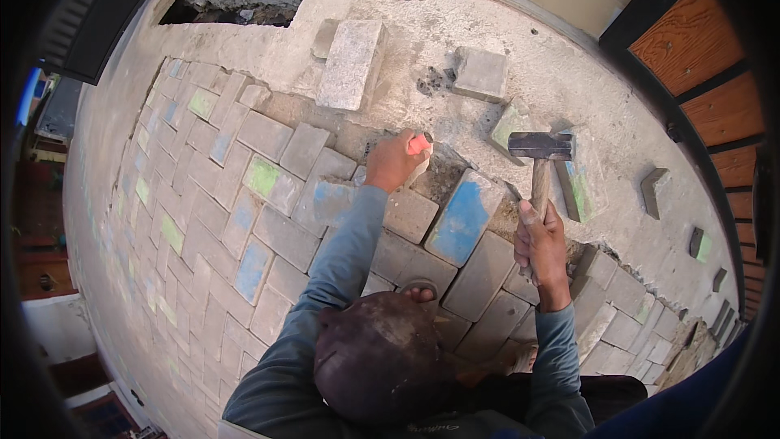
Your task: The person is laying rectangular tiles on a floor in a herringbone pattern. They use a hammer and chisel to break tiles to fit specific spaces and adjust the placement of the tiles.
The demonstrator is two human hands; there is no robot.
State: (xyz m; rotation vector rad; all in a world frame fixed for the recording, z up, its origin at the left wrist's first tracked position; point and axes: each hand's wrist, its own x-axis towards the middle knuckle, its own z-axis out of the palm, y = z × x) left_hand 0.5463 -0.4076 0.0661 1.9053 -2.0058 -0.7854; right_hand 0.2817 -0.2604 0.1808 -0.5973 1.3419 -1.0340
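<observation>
My right hand (542, 252) is closed round the wooden handle of a club hammer (539, 146), its dark steel head raised above the paving at the right. My left hand (390, 161) is closed round a short tool with an orange-red end (420, 143); its kind and lower end are hidden. A pale piece of block (418, 172) shows just under that hand, beside a broken gap (443, 171) in the paving. Close by, a blue-painted paving block (465, 218) lies between my two hands. The hammer head is apart from the orange-red end.
Grey interlocking pavers (284, 236) cover the ground at left. Loose blocks lie on the concrete strip (268, 57), including a large one (351, 65) and a smaller one (480, 73). A pit (244, 2) opens at far left. My sandalled foot (419, 289) rests on the pavers.
</observation>
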